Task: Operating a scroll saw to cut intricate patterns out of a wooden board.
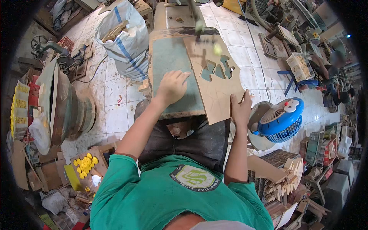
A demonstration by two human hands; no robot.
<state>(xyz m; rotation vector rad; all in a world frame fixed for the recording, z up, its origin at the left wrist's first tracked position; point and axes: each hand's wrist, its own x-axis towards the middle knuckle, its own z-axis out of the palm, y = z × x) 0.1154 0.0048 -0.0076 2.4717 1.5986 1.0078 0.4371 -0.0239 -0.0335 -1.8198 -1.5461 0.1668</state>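
Observation:
A thin brown wooden board [218,97] lies slantwise on the worn green saw table [168,57]. Several shapes have been cut out of its middle, and faint curved outlines show on its lower part. My right hand [240,109] grips the board's near right edge, thumb on one side and fingers on the other. Just left of the board, my left hand [172,87] is over the table with its fingers curled; whatever it holds, if anything, is hidden. Beyond the cutouts the saw's upper arm [195,19] comes down, blurred near the board.
A white woven sack [124,46] of wood scraps stands at the far left. To my right, a blue fan [280,117] sits on a round stool [255,130]. Yellow pieces [85,165] lie at the lower left, and wood offcuts [283,180] are piled at the lower right.

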